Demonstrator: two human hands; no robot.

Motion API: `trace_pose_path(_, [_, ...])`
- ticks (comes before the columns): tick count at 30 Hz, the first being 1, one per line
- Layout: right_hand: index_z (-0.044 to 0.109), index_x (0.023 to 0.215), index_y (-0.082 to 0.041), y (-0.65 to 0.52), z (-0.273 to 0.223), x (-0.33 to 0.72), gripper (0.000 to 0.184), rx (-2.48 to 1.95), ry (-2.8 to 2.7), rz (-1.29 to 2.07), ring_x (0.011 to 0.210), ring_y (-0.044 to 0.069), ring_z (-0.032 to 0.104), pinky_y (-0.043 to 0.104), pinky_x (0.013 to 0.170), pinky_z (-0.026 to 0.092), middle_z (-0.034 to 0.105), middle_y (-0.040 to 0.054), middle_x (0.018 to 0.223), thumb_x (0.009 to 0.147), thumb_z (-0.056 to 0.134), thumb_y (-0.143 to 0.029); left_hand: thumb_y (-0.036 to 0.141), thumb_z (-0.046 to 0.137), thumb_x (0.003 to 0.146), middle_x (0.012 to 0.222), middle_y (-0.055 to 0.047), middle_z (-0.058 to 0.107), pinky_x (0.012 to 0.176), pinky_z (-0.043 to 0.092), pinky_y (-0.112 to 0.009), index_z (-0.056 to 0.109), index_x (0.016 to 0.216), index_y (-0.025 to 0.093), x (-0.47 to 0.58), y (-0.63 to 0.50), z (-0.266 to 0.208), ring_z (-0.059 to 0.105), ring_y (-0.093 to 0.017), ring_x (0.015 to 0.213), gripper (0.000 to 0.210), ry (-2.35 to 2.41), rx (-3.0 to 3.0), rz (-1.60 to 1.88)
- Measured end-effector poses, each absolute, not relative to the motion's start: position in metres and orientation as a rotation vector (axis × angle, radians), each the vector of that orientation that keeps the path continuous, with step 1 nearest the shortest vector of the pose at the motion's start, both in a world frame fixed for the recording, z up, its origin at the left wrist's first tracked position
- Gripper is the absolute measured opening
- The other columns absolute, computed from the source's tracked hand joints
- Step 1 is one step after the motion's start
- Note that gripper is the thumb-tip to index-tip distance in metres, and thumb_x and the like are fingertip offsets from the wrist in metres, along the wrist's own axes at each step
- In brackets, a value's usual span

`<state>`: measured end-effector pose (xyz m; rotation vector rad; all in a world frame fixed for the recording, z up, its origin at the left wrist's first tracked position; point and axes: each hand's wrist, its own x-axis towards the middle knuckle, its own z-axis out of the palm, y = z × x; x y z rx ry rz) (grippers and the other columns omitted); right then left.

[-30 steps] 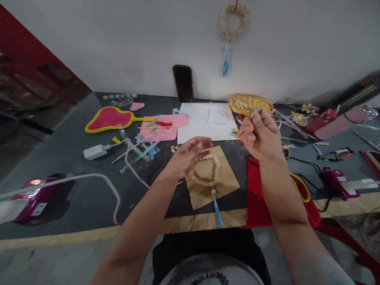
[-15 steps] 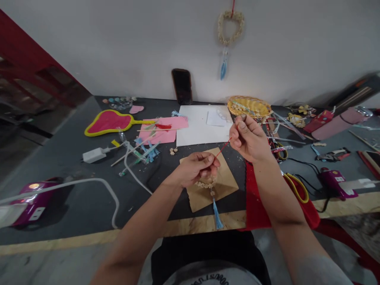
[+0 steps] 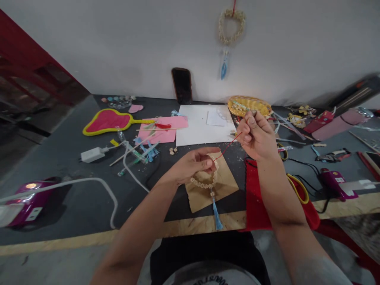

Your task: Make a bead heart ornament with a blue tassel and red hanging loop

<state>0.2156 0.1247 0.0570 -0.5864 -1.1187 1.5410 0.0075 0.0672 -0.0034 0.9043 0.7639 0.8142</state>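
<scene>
My left hand (image 3: pixel 197 164) is at the top of a heart-shaped ring of small cream flower beads (image 3: pixel 204 185). Its thumb and lower fingers close on the ring by the cord, while the index finger sticks out. From the ring hangs a blue tassel (image 3: pixel 217 215), over brown paper (image 3: pixel 228 178) near the table's front edge. A thin red cord (image 3: pixel 228 146) runs taut from the ring up to my right hand (image 3: pixel 257 132), whose closed fingers hold it. Something small and dark shows at my right fingertips; I cannot make it out.
A similar beaded heart (image 3: pixel 220 29) hangs on the wall above a leaning phone (image 3: pixel 182 86). White sheets (image 3: pixel 192 128), a yellow basket (image 3: pixel 264 106) and a pink fan (image 3: pixel 108 122) lie behind. Red cloth (image 3: pixel 253 198), scissors (image 3: pixel 299 190) and purple power strips (image 3: pixel 332 182) flank my arms.
My right hand has moved right and slightly up, so more red cord shows. My left index finger has lifted away from the cord, and more of the beaded ring is visible.
</scene>
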Motion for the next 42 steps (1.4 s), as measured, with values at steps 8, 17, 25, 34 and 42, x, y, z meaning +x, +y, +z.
trace_pose_path(8, [0.05, 0.085, -0.025, 0.126, 0.058, 0.218, 0.026, -0.58, -1.131, 1.535, 0.047, 0.004, 0.039, 0.018, 0.042, 0.036, 0.048, -0.0086, 0.064, 0.086, 0.074, -0.035, 0.052, 0.084, 0.07, 0.063, -0.001, 0.06, 0.051, 0.039, -0.019, 0.075, 0.082, 0.011, 0.009, 0.065, -0.005, 0.047, -0.005, 0.051, 0.043, 0.746, 0.88, 0.7])
trace_pose_path(17, [0.051, 0.087, -0.025, 0.138, 0.051, 0.226, 0.024, -0.672, -1.102, 1.289, 0.052, 0.004, 0.049, 0.018, 0.045, 0.04, 0.059, -0.0059, 0.074, 0.088, 0.072, -0.037, 0.031, 0.094, 0.051, 0.072, 0.0, 0.067, 0.06, 0.044, -0.02, 0.064, 0.061, 0.013, 0.017, 0.066, -0.007, 0.058, -0.008, 0.062, 0.037, 0.903, 0.919, 1.003])
trace_pose_path(25, [0.047, 0.086, -0.026, 0.138, 0.048, 0.221, 0.029, -0.714, -1.071, 1.295, 0.05, 0.006, 0.05, 0.019, 0.045, 0.042, 0.052, -0.0084, 0.066, 0.087, 0.071, -0.042, 0.026, 0.092, 0.05, 0.069, 0.001, 0.068, 0.054, 0.043, -0.019, 0.052, 0.06, 0.016, 0.018, 0.07, -0.012, 0.059, -0.009, 0.058, 0.042, 1.125, 0.963, 1.211])
trace_pose_path(34, [0.044, 0.076, -0.025, 0.123, 0.065, 0.218, 0.032, -0.57, -0.929, 1.102, 0.043, 0.006, 0.033, 0.02, 0.041, 0.031, 0.036, -0.0094, 0.058, 0.086, 0.072, -0.038, 0.035, 0.092, 0.05, 0.059, 0.001, 0.064, 0.049, 0.039, -0.02, 0.061, 0.061, 0.015, 0.001, 0.075, 0.006, 0.051, -0.008, 0.05, 0.038, 1.249, 1.045, 1.28])
trace_pose_path(42, [0.049, 0.084, -0.025, 0.118, 0.069, 0.222, 0.035, -0.673, -1.23, 1.494, 0.043, 0.005, 0.039, 0.018, 0.041, 0.038, 0.046, -0.0103, 0.058, 0.08, 0.079, -0.043, 0.047, 0.084, 0.071, 0.114, -0.009, 0.074, 0.096, 0.05, -0.031, 0.075, 0.103, 0.018, -0.003, 0.076, 0.013, 0.068, -0.019, 0.104, 0.044, 0.954, 0.974, 1.281])
